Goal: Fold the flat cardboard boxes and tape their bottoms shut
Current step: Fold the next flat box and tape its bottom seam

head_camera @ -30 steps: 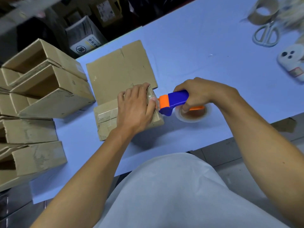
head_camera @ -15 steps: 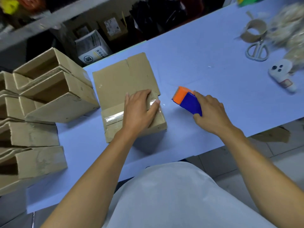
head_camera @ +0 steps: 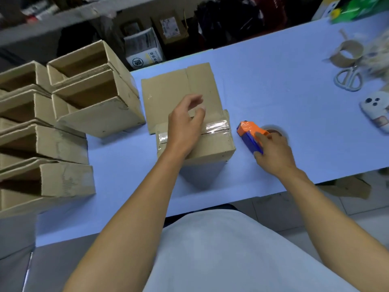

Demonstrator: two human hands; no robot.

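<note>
A small folded cardboard box [head_camera: 212, 144] stands bottom-up on the blue table [head_camera: 263, 85], a strip of clear tape [head_camera: 216, 127] across its closed flaps. My left hand [head_camera: 185, 125] hovers just over the box with fingers loosely spread, holding nothing. A flat unfolded box [head_camera: 179, 91] lies on the table behind it. To the right lies the blue and orange tape dispenser [head_camera: 250, 133] with its tape roll [head_camera: 273, 131]. My right hand [head_camera: 273, 152] rests on the dispenser, fingers lying over its handle.
Several folded open boxes [head_camera: 88, 98] lie stacked on their sides at the left. At the far right are an empty tape core [head_camera: 347, 53], scissors [head_camera: 347, 79], a white phone [head_camera: 376, 108] and pale fibre stuffing. Cartons and dark bags sit behind the table.
My left hand has lifted off the taped box and opened. My right hand has set the tape dispenser down on the table to the right and loosened its grip.
</note>
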